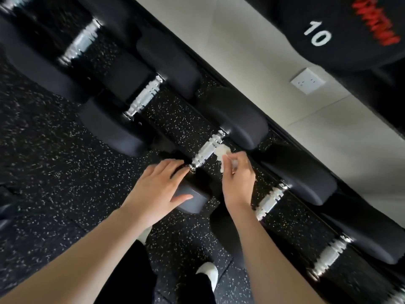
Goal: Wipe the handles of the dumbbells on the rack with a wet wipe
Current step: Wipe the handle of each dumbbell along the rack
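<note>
Several black dumbbells with chrome handles lie in a diagonal row on the rack. My left hand point(161, 189) rests with straight fingers on the near head point(192, 199) of the middle dumbbell. My right hand point(237, 174) pinches a crumpled white wet wipe point(222, 151) right beside that dumbbell's chrome handle point(207, 150), at its far end. Whether the wipe touches the handle I cannot tell. Other chrome handles show up the row point(144, 98) and down the row point(270, 200).
A black weight plate marked 10 point(328, 29) hangs at top right. A white wall socket point(308, 81) sits on the pale wall behind the rack. Speckled black rubber floor point(43, 161) spreads left. My white shoe point(209, 273) stands below the rack.
</note>
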`<state>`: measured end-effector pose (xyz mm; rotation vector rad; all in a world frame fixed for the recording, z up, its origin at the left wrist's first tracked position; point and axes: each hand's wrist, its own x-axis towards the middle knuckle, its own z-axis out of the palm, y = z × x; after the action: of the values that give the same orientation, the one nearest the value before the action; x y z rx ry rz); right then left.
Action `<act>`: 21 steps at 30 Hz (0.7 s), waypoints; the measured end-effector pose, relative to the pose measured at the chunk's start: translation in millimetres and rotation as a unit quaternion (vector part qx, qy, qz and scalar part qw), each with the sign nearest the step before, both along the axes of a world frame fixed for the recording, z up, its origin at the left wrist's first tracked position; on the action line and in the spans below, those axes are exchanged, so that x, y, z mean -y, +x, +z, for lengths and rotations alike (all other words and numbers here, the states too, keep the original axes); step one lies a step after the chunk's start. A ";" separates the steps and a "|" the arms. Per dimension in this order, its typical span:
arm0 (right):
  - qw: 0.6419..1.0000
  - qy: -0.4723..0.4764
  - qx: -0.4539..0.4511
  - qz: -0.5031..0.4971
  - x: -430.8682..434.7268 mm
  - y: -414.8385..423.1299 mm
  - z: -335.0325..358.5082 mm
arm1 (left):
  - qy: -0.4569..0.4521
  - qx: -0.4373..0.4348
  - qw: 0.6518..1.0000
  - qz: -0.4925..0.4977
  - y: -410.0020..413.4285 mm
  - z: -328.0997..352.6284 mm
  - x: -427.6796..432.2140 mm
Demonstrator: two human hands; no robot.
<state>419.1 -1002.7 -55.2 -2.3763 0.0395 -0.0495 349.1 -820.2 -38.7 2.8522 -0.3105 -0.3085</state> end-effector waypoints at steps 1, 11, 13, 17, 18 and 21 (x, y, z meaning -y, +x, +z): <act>1.000 0.007 0.003 -0.023 -8.5 7.5 -3.0 | -0.003 -0.009 1.000 -0.006 3.1 -3.5 -5.0; 0.953 0.094 0.045 -0.285 -70.9 45.9 -26.1 | -0.026 -0.032 0.997 -0.060 20.0 -26.8 -29.1; 0.933 0.117 0.050 -0.336 -78.7 49.4 -27.8 | -0.038 -0.026 0.997 -0.062 19.6 -29.9 -30.2; 0.922 0.121 0.050 -0.365 -86.3 52.8 -25.8 | -0.048 -0.030 0.996 -0.068 19.7 -32.2 -31.7; 0.922 0.119 0.049 -0.366 -86.9 52.7 -25.7 | -0.050 -0.030 0.996 -0.068 20.0 -32.4 -31.7; 0.921 0.118 0.046 -0.368 -85.6 52.9 -28.0 | -0.051 -0.034 0.996 -0.070 20.2 -33.8 -32.2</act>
<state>472.0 -917.0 -83.2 -1.9906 0.8445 -0.4863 369.3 -788.0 -72.6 2.7183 -0.4992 -0.4030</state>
